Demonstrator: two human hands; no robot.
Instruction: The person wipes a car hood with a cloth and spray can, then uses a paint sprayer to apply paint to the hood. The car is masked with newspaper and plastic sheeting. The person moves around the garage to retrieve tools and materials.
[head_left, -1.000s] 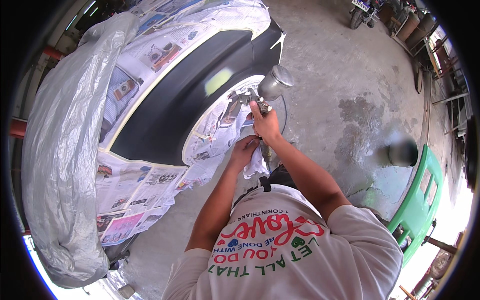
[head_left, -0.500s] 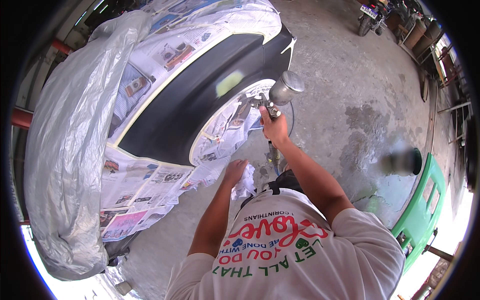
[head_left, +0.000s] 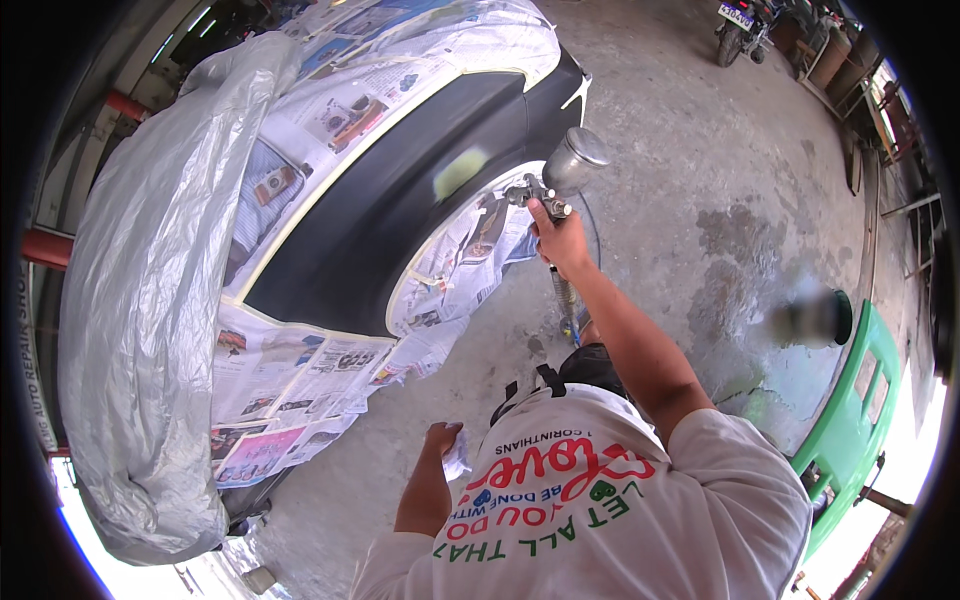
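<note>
My right hand (head_left: 562, 240) is closed round the grip of a spray gun (head_left: 540, 192) topped by a metal paint cup. Its nozzle points left toward the black fender panel (head_left: 390, 190), a short way off from it. A pale greenish patch (head_left: 460, 174) shows on the panel above the wheel arch. Newspaper (head_left: 290, 365) and pale tape mask the parts round the panel and the wheel. Down beside my body, my left hand (head_left: 442, 436) is closed on a crumpled white cloth or paper (head_left: 457, 460), partly hidden by the hand; which of the two I cannot tell.
Silvery plastic sheeting (head_left: 150, 300) drapes the vehicle on the left. A hose (head_left: 596, 235) loops near the spray gun. A green bumper-like part (head_left: 855, 400) stands at the right, by a dark round container (head_left: 840, 318). A motorcycle (head_left: 735, 40) is parked far off on the concrete floor (head_left: 670, 130).
My left hand has drawn back toward my body, away from the newspaper, with the white cloth or paper. The spray gun has shifted slightly right, still held in my right hand.
</note>
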